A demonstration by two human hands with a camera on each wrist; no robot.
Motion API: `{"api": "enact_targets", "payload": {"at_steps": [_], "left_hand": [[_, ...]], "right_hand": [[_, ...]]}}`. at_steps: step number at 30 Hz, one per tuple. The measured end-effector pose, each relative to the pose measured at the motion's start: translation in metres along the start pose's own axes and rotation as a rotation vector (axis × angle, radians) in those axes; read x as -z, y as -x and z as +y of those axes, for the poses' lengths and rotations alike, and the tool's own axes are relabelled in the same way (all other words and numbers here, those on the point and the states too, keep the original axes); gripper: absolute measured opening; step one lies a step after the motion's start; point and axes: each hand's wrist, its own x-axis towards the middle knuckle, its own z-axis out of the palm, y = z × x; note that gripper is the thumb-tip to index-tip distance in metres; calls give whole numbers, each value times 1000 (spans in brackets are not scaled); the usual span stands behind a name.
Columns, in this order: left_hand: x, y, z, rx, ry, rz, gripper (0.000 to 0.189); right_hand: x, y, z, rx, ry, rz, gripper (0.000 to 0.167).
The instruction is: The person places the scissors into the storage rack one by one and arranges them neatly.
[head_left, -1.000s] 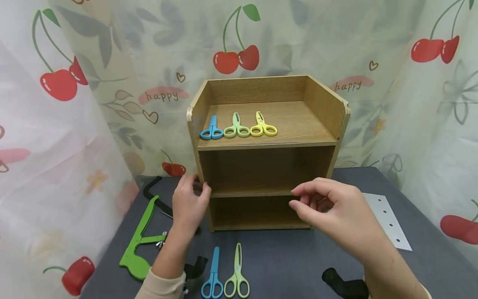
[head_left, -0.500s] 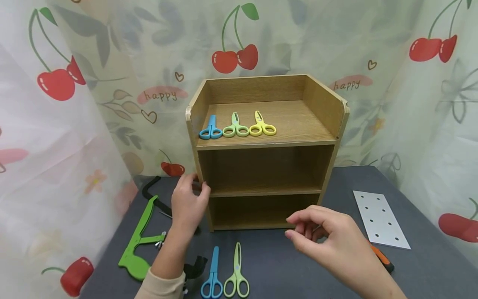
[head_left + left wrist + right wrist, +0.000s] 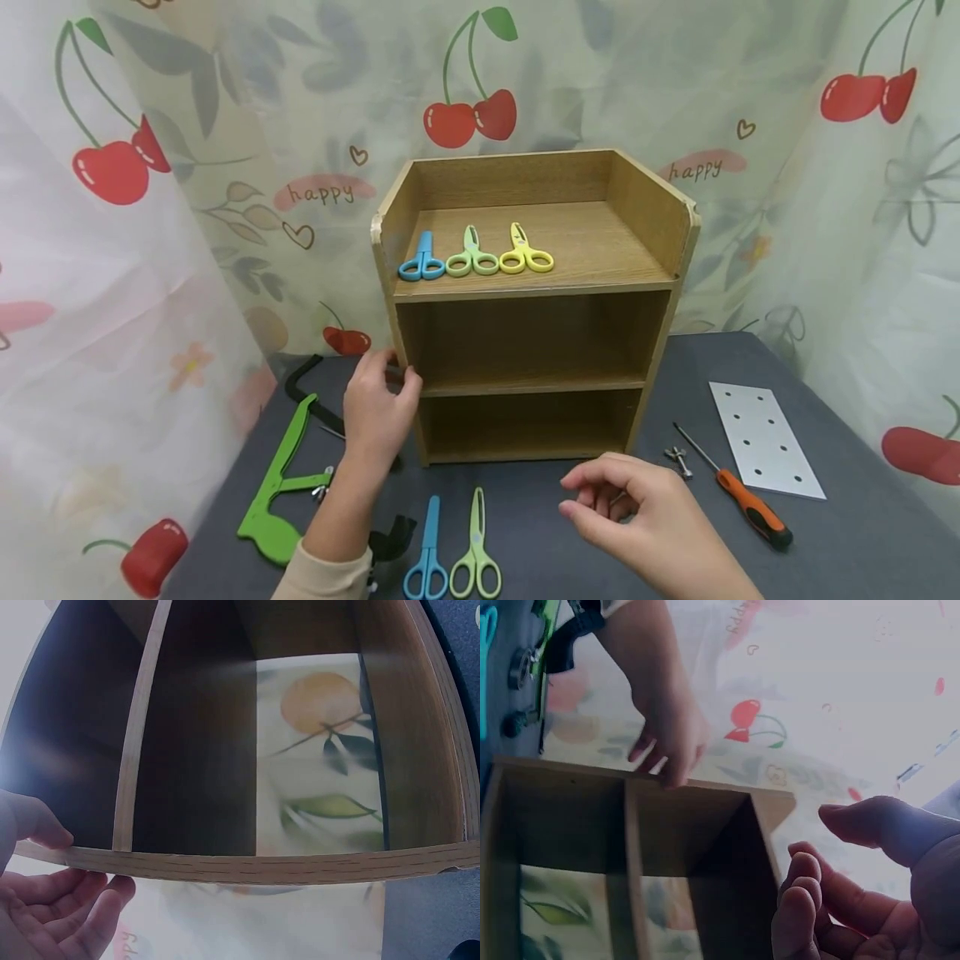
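- The left hand (image 3: pixel 378 408) pinches the left side board of the wooden shelf (image 3: pixel 536 387), thumb inside and fingers outside; the right hand (image 3: pixel 637 508) holds nothing, its fingers loosely bent and its thumb apart from them.
- The shelf stands upright on the dark table (image 3: pixel 585 550), well ahead of the right hand.
- A tug from the left hand alone could twist or tip the shelf, since nothing grips the other side.
- Tilting forward might send the small blue scissors (image 3: pixel 424 244), small green scissors (image 3: pixel 471 246) and yellow scissors (image 3: pixel 521 242) off the top; they lie loose near its front edge, with no lip there.
- Sliding the shelf nearer could knock the long blue scissors (image 3: pixel 431 529) and long green scissors (image 3: pixel 477 548) lying in front.
- On the left, the forearm passes close beside a green tool (image 3: pixel 287 450) and partly hides a black object (image 3: pixel 396 537); a sleeve might snag there.
- On the right lie a small metal bolt (image 3: pixel 678 461), a screwdriver (image 3: pixel 753 504) and a white board with holes (image 3: pixel 763 435).
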Motion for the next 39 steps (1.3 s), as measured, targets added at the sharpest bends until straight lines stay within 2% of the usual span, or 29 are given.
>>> {"api": "enact_targets", "payload": {"at_steps": [4, 10, 12, 24, 32, 39], "left_hand": [[-1, 0, -1, 0, 1, 0, 20], [0, 0, 0, 2, 0, -1, 20], [0, 0, -1, 3, 0, -1, 19], [0, 0, 1, 9, -1, 0, 19], [0, -1, 1, 7, 3, 2, 20], [0, 0, 1, 4, 4, 1, 21]], "right_hand": [[-9, 5, 15, 10, -41, -44, 15], [-22, 4, 31, -175, -139, -140, 12], [-27, 3, 35, -214, -155, -164, 13], [-54, -7, 54, -336, -183, -299, 14], [-73, -14, 59, -323, -180, -341, 11], [-90, -18, 70, -343, -199, -378, 10]]}}
